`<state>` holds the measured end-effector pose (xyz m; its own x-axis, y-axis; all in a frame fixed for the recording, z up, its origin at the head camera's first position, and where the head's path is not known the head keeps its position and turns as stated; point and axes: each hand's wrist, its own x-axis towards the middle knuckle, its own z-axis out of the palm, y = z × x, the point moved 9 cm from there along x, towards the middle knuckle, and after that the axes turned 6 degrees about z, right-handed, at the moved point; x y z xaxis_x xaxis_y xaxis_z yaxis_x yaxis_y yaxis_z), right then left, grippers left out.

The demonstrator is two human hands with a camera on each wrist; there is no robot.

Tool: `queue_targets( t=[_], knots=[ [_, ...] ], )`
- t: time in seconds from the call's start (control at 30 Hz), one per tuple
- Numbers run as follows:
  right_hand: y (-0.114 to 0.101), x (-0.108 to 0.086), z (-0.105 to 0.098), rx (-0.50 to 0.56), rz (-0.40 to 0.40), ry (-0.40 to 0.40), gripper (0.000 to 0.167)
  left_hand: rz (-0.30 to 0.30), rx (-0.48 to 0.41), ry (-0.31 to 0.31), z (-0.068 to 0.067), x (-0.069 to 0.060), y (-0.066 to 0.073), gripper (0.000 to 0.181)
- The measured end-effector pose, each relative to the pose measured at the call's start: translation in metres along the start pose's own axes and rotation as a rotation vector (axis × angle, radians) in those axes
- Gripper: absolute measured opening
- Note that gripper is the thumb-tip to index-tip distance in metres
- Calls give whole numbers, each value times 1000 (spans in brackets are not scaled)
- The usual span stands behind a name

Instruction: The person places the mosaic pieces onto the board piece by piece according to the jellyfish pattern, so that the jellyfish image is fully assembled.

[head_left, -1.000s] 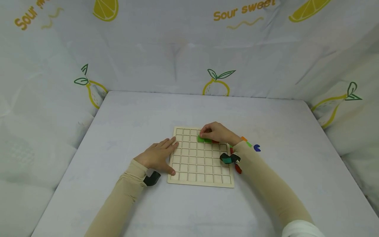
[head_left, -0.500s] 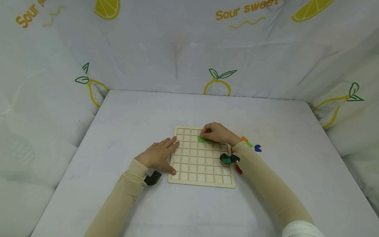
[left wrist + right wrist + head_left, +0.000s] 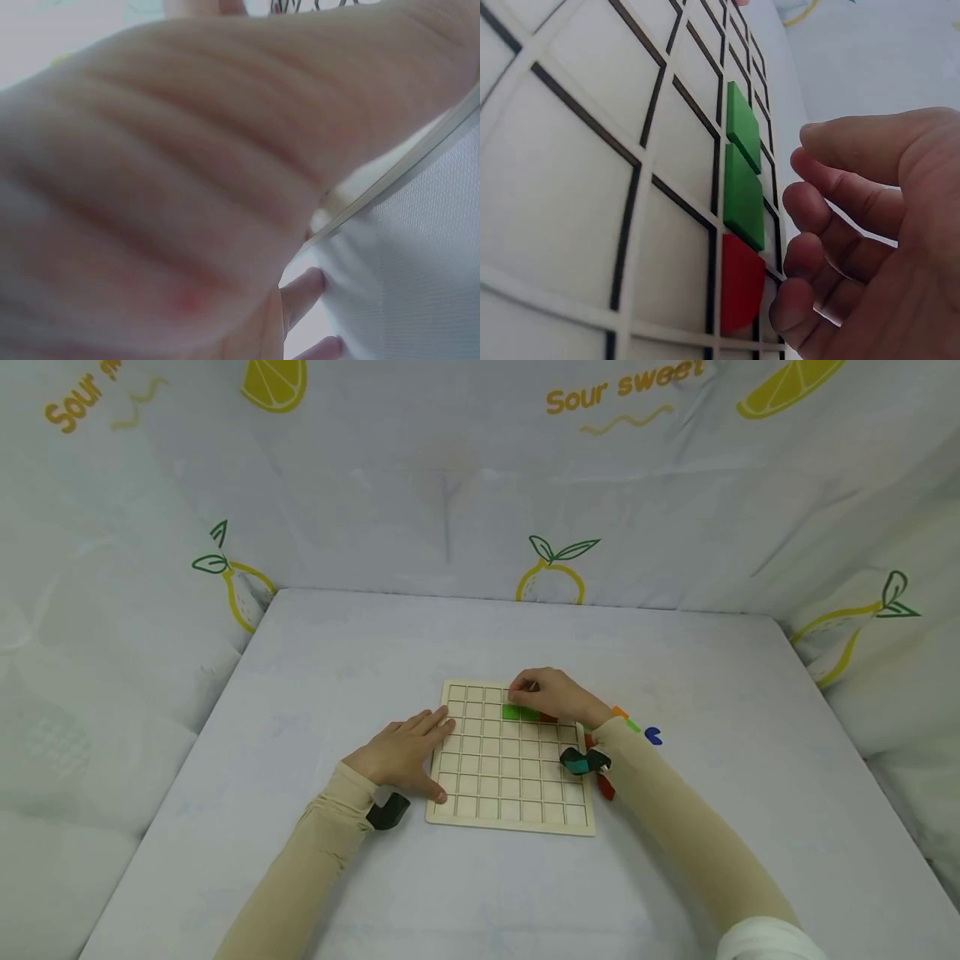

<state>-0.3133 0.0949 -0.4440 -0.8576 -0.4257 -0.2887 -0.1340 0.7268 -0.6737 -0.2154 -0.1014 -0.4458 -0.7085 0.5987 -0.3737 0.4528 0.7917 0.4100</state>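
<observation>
Left hand (image 3: 401, 753) lies flat at the left edge of the grid board (image 3: 510, 827); its fingers are straight and spread, with tips and thumb on the board, and grip nothing; the left wrist view is mostly blurred skin and adds little. Board rests on the table (image 3: 337, 664); in its second row from the far side sit, side by side, the left green tile (image 3: 511, 712), the right green tile (image 3: 529, 714) and, partly covered, the red piece (image 3: 741, 289). Right hand (image 3: 557, 695) hovers beside this row; its fingers are loosely curled, thumb and forefinger near each other, nothing seen between them; contact with the tiles is not evident in the right wrist view. Further right lie the orange piece (image 3: 619, 712), the small green piece (image 3: 633, 725) and the blue piece (image 3: 652, 736); the right sleeve (image 3: 667, 810) hides part of that area.

Judgement: the step appears to be seating pieces in cells; left hand should keep the board steady; each tile should be squared to its cell and pressed flat by a fingertip; full seating of the green tiles cannot be confirmed.
</observation>
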Motion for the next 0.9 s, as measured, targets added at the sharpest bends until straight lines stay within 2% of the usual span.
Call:
queue_targets(
  t=[0.17, 0.5, 0.9],
  knots=[
    [3, -8, -12, 36, 25, 20, 27, 5, 8, 0, 1, 1, 0, 113],
    [6, -32, -38, 33, 41, 62, 31, -6, 7, -2, 2, 1, -1, 113],
    [22, -55, -63, 18, 37, 116, 33, -2, 20, 0, 2, 1, 0, 113]
  ],
)
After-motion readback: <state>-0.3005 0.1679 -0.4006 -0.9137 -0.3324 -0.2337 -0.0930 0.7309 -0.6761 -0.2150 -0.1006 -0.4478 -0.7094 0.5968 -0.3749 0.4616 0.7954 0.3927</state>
